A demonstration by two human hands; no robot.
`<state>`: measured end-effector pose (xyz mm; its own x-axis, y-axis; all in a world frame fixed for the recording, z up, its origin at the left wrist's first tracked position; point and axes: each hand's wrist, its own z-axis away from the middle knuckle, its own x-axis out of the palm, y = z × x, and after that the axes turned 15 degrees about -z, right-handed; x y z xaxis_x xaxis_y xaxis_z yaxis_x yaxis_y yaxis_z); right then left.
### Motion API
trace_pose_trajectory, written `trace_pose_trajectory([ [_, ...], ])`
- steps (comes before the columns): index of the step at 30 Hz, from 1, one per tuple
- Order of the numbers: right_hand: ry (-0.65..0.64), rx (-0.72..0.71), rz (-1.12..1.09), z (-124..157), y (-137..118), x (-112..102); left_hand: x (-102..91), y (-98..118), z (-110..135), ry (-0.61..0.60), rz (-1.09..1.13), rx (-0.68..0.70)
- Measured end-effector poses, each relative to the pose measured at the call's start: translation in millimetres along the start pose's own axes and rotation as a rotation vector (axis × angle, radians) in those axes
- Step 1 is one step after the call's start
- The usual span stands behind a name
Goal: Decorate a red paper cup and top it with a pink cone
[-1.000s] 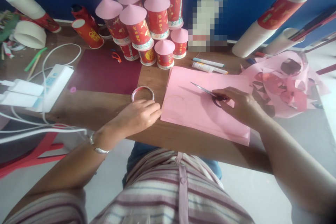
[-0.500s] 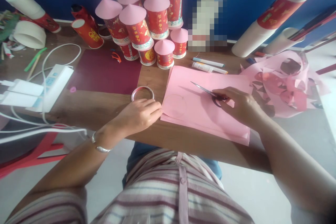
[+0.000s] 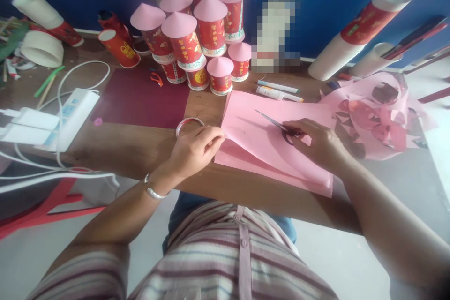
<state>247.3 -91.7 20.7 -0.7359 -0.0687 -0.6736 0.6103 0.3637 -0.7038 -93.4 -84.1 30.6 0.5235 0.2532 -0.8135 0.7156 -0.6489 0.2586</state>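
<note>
My left hand (image 3: 197, 150) pinches the near left corner of the top pink paper sheet (image 3: 253, 133) and holds it lifted, so the sheet's front edge curls up. Other pink sheets (image 3: 230, 155) lie flat beneath it on the table. Over the right part of the paper, my right hand (image 3: 314, 143) is closed round the handles of a pair of scissors (image 3: 272, 120), whose blades point left and away from me. Just behind my left hand lies a tape ring (image 3: 181, 126), partly covered by that hand.
Several red paper lanterns (image 3: 211, 33) with pink cone tops stand at the back. Two markers (image 3: 277, 86) lie behind the paper. Pink scraps (image 3: 379, 122) are heaped at right, near a tall paper tube (image 3: 326, 56). A power strip (image 3: 75, 115) with cables sits at left.
My left hand has moved right and slightly away from me, raising the top sheet's corner, which lay flat before. My right hand with the scissors has hardly moved.
</note>
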Motion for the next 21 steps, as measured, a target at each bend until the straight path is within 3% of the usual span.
trace_pose_trajectory([
  [4,-0.006,0.021,-0.024,0,0,-1,10.1,-1,-1,-0.195,0.487,-0.425],
  [7,-0.015,0.035,-0.04,0,0,-2,12.0,-2,-5,-0.26,0.724,-0.687],
  [11,-0.016,0.044,-0.045,0,1,-3,13.1,-2,-13,-0.322,0.967,-0.93],
  [15,-0.015,0.038,-0.041,-1,2,-2,18.7,0,-19,-0.411,0.988,-0.927],
  [21,0.041,0.02,-0.036,1,0,-4,24.9,3,-25,-0.535,0.823,-0.68],
])
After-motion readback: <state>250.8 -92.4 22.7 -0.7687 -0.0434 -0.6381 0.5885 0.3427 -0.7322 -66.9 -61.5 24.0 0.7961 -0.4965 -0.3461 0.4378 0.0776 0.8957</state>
